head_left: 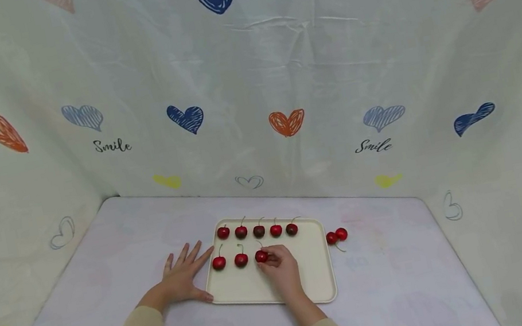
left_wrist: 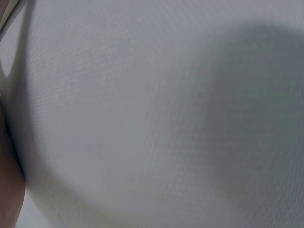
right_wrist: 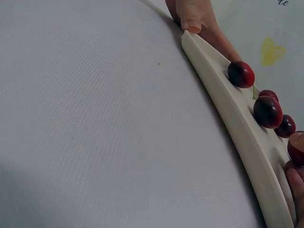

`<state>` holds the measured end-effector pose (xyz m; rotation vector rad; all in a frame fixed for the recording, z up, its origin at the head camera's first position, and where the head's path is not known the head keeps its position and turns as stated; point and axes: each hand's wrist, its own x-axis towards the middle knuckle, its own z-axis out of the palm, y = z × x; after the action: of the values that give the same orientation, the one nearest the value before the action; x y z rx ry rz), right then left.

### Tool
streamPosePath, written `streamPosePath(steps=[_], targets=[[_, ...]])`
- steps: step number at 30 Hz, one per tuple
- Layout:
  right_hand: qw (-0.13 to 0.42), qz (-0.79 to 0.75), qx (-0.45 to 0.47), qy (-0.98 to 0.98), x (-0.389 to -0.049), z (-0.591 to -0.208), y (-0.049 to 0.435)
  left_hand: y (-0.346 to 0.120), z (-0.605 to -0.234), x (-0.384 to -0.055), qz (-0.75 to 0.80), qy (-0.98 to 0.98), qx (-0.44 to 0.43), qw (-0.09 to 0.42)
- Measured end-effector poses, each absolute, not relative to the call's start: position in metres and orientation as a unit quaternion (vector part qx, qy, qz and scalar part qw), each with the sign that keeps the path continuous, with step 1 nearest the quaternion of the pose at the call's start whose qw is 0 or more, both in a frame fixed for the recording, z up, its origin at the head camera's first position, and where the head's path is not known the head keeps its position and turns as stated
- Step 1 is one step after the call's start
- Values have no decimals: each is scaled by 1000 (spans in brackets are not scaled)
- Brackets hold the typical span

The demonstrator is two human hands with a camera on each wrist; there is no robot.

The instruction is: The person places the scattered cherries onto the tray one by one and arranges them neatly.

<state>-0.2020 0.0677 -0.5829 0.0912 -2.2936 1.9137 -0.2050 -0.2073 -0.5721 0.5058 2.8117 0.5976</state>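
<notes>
A cream rectangular tray lies on the table. Along its far side runs a row of several dark red cherries with stems. Nearer sit two more, a left cherry and a middle cherry. To their right, my right hand pinches a cherry between thumb and fingers, low over the tray. My left hand spreads its fingers at the tray's left edge; in the right wrist view its thumb touches the tray's corner. The left wrist view shows mostly blurred tabletop.
Two cherries, with a stem showing, lie on the white table just beyond the tray's right edge. A pale curtain printed with hearts and words hangs behind the table and along both sides.
</notes>
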Motion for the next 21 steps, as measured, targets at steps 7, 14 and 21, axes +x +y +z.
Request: streamPosePath(steps=[7,14,21], targets=[[94,610,36,-786,-205,-590,69,-207,-574,-205,200,958,173,110],[86,586,27,-805,-204,-589,69,-204,-567,-204,205,957,172,114],[80,581,29,-810,-205,-588,68,-202,-562,-202,202,957,169,119]])
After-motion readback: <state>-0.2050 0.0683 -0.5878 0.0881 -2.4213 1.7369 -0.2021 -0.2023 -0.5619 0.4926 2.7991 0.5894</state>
